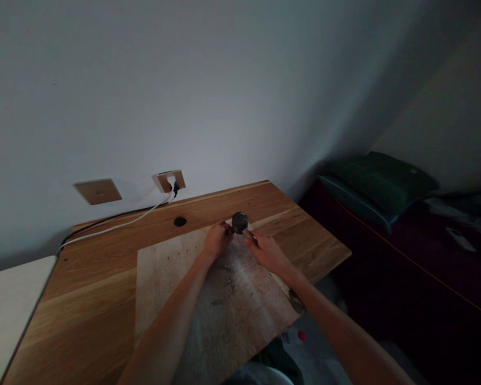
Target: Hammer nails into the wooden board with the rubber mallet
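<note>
My right hand (pixel 266 250) is wrapped round the short handle of a hammer (pixel 239 222). Its round dark head is raised over the far edge of a thin wooden board (pixel 164 278). Close beside the head, my left hand (pixel 217 239) rests at that edge with its fingers pinched together. Whatever lies between those fingertips is too small and dark to make out. Several small nails or screws (pixel 230 284) are scattered on the board between my forearms. A short row of tiny dark dots marks the board left of my left hand.
The board lies on a wooden desk (pixel 84 289) with a round cable hole (pixel 180 221). White and black cables (pixel 120 227) run along the desk's back to a wall socket (pixel 170 182). A white surface (pixel 12 299) adjoins at left. Dark green cushions (pixel 380 182) lie at right.
</note>
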The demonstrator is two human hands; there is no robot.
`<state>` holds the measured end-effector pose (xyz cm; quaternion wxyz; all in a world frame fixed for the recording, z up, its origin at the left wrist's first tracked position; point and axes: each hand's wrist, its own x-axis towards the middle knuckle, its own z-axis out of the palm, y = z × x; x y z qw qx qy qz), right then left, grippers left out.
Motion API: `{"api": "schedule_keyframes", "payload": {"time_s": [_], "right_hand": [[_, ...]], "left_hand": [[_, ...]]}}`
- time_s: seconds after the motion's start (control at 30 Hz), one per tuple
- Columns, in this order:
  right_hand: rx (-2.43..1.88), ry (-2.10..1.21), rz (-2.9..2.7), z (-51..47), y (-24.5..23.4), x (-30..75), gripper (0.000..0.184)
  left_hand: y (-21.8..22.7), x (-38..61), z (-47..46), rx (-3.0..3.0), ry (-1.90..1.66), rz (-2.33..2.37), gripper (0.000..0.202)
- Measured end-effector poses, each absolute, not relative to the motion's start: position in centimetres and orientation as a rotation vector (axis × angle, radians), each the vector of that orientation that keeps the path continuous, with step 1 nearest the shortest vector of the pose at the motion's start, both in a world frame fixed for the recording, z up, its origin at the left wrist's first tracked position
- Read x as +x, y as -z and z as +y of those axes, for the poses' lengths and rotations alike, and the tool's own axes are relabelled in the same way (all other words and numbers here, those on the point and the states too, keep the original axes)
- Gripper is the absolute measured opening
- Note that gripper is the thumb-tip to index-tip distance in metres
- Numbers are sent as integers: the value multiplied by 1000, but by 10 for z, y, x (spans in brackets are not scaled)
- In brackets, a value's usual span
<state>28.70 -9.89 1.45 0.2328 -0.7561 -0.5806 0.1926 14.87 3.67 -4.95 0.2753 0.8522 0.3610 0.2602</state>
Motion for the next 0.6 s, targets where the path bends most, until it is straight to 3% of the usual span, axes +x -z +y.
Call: {"api": "schedule_keyframes", "payload": {"time_s": [0.6], "right_hand": [[-2035, -548, -1535, -112, -10, 288, 21]], "left_hand": [[50, 148, 37, 2274, -715, 974, 20]]}}
